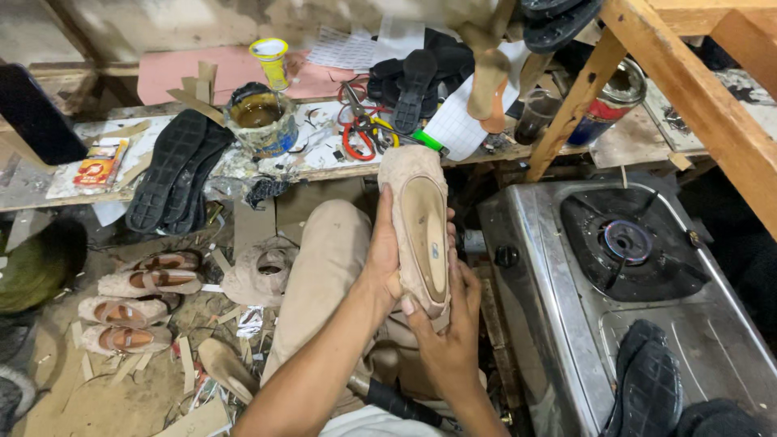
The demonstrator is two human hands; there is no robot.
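You hold the beige fabric-covered shoe upper with its pale tan insole point(421, 222) up over your lap, sole side facing you and toe pointing away toward the cluttered wooden table point(48, 182). Your left hand point(383, 263) is closed around its left edge near the middle, thumb lying along the side. Your right hand point(453, 328) is closed under the heel end, thumb pressed against the lower rim.

The shoe looks light, and it should handle as two different things at once: the insole board reads as fairly stiff and flat, while the fabric wrapped around it looks soft and likely to crease or pull loose if pinched hard. The cloth surface looks rough enough that it should not slip. The safest hold is probably where you have it, on the sides and heel, where the stiff board backs the fabric; the toe end seems more likely to deform under pressure.

Just to your right stands a steel gas stove point(558, 307) with black rubber soles point(647, 388) lying on it. More black soles point(174, 170) and a tin of brown glue point(259, 121) sit on the table, and finished beige shoes point(137, 307) lie on the floor to your left.
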